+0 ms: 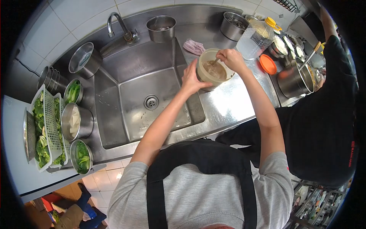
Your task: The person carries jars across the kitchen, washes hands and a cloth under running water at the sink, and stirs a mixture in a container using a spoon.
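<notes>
Standing at 9 o'clock in the view, a white basket [51, 126] is filled with broccoli [42, 149]; beside it, white slices [74, 121] are held in a steel pot [86, 124]. The faucet [120, 23] is mounted at 11 o'clock, behind the sink [131, 89]. Toward 1 o'clock, by the sink's right edge, a pale tub [205, 57] is gripped by the left hand [192, 78], its fingers spread along the wall's 9 o'clock side, its thumb wrapped around near 6. The tub's round mouth is turned upward, brown liquid [213, 71] being shown inside; how its base is supported cannot be told. By the right hand [231, 60], fingers curled tight, a stirring tool [216, 60] is held, its long axis slanted from 1 o'clock down to 7, its lower end hidden in the liquid. Farther right, a clear jug [250, 45] and an orange disc [268, 64] are set toward 2 o'clock.
</notes>
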`<state>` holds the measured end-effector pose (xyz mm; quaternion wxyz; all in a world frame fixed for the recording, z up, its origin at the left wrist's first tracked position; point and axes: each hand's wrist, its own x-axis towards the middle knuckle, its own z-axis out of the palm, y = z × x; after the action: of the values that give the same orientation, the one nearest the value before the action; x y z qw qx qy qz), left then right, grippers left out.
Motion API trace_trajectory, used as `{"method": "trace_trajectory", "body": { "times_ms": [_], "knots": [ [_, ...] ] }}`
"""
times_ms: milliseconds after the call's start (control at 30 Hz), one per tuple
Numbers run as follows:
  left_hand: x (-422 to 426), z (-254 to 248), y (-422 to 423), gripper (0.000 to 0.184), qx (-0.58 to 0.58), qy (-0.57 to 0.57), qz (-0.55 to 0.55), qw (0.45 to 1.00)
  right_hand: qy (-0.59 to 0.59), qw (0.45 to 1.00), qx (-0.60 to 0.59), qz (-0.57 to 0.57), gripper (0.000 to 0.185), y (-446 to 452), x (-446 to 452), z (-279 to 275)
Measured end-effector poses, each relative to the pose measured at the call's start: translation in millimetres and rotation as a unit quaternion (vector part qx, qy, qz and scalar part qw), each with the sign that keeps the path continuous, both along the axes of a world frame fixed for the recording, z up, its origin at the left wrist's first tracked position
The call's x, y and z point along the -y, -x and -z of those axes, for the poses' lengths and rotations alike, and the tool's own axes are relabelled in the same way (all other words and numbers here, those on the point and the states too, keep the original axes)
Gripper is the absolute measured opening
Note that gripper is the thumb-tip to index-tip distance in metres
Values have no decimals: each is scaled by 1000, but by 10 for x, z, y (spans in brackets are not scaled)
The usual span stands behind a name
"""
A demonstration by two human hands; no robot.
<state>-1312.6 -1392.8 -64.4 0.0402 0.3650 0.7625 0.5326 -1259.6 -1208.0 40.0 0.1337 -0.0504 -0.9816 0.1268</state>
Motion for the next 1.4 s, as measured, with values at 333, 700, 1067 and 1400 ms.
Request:
{"method": "trace_trajectory", "body": {
  "times_ms": [333, 700, 1067, 1400],
  "knots": [
    [-64, -167, -138, 111, 10, -13, -13, 1000, 78, 988, 128, 21, 17, -300, 107, -159],
    [-85, -85, -117, 110, 20, -42, 0, 999, 119, 990, -73, 20, 18, -631, 117, -700],
    [-99, -38, -107, 111, 27, -33, -13, 999, 142, 979, -108, 101, 17, -1046, 94, -530],
    [-80, -95, -136, 103, -5, -40, -40, 998, 141, 977, -114, 112, 15, -1126, 259, -587]
  ]
}}
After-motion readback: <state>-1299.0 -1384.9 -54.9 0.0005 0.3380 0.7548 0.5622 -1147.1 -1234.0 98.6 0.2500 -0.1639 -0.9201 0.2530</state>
